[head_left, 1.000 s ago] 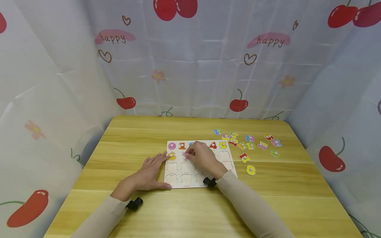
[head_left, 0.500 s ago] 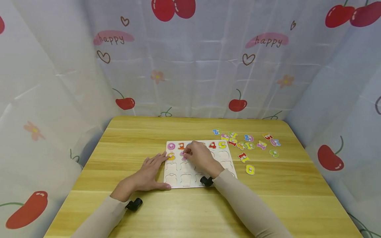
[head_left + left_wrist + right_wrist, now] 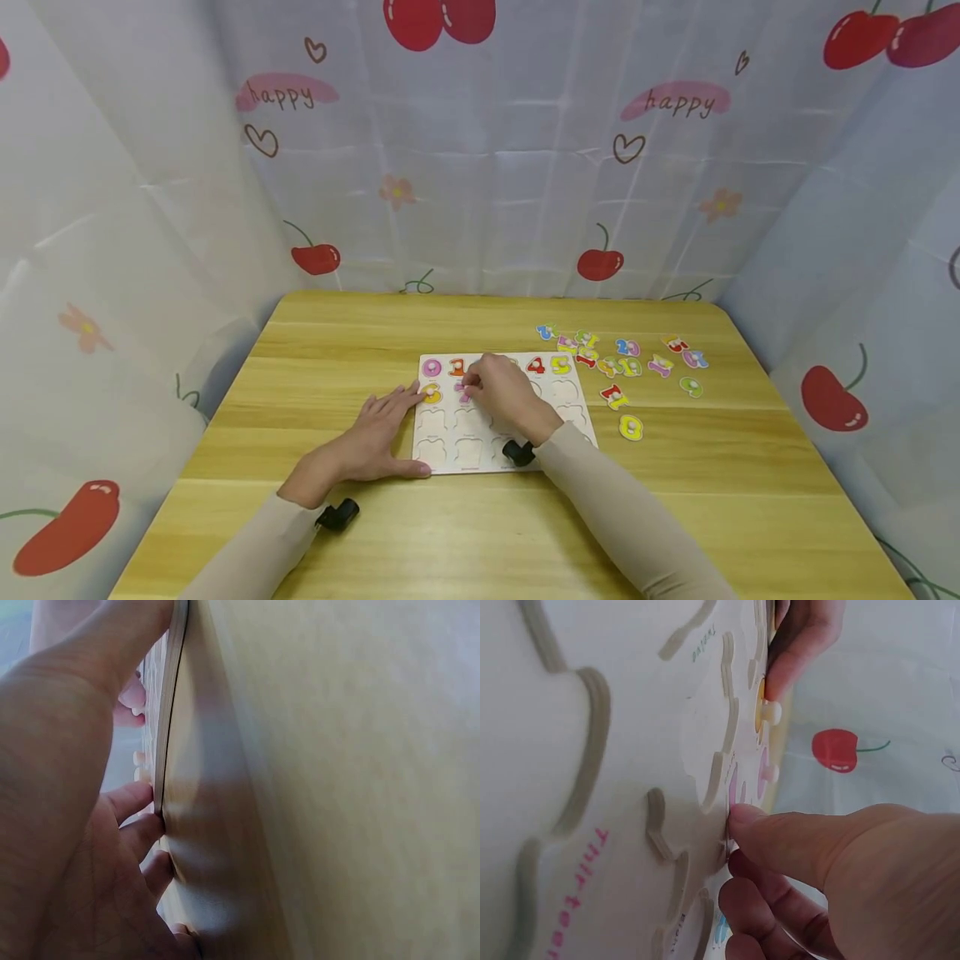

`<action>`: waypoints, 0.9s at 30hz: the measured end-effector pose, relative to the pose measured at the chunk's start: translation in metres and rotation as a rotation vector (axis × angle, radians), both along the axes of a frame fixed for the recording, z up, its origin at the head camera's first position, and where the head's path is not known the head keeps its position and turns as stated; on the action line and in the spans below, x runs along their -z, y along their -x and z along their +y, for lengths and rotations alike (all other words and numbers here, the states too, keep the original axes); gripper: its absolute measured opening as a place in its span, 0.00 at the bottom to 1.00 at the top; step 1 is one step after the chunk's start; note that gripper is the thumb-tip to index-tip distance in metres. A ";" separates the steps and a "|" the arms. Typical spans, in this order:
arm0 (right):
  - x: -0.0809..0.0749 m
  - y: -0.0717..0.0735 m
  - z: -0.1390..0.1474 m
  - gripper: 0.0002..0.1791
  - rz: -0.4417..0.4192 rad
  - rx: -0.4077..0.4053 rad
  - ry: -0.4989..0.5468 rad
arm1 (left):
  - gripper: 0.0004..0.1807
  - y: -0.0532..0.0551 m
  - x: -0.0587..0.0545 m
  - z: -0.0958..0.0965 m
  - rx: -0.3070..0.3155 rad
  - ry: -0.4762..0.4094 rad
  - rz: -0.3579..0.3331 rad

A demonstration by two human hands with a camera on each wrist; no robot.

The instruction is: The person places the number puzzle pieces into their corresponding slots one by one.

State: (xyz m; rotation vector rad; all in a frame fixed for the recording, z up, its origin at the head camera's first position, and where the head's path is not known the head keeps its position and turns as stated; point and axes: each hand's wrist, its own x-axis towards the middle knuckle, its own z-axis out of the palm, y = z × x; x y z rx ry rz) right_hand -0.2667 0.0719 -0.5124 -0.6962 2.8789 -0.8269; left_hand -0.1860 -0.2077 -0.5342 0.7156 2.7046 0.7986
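A white wooden number puzzle board (image 3: pixel 487 468) lies on the table. My right hand (image 3: pixel 506 392) is over its second row and pinches the pink number seven puzzle piece (image 3: pixel 463 397) between thumb and fingertips. In the right wrist view the thumb presses at this pink piece (image 3: pixel 733 786), which is close against the board. My left hand (image 3: pixel 371 437) lies spread at the board's left side, fingertips at the upper left edge and thumb at the lower corner. A yellow six (image 3: pixel 431 393) sits in its recess by the left fingertips. The right hand hides part of the top row.
Top-row pieces include a pink zero (image 3: pixel 431 367), a red one (image 3: pixel 457 367), a red four (image 3: pixel 536 366) and a yellow five (image 3: pixel 560 365). Several loose number pieces lie right of the board, including a red-and-yellow eleven (image 3: pixel 614 397) and a yellow piece (image 3: pixel 632 428). A patterned curtain (image 3: pixel 480 208) surrounds the table.
My right hand stays at the pink seven with only slight shifts of the fingers and wrist. The left hand keeps its place at the board's edge.
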 end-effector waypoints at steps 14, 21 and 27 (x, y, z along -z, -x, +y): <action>0.002 -0.009 0.020 0.05 -0.010 0.054 0.049 | 0.70 -0.002 0.002 0.000 -0.012 -0.003 -0.022; -0.002 -0.011 0.063 0.08 -0.001 0.146 0.031 | 0.71 -0.001 0.001 -0.001 -0.010 0.007 -0.007; -0.002 -0.020 0.122 0.08 0.051 0.194 0.041 | 0.70 -0.001 -0.002 0.000 -0.005 0.012 -0.015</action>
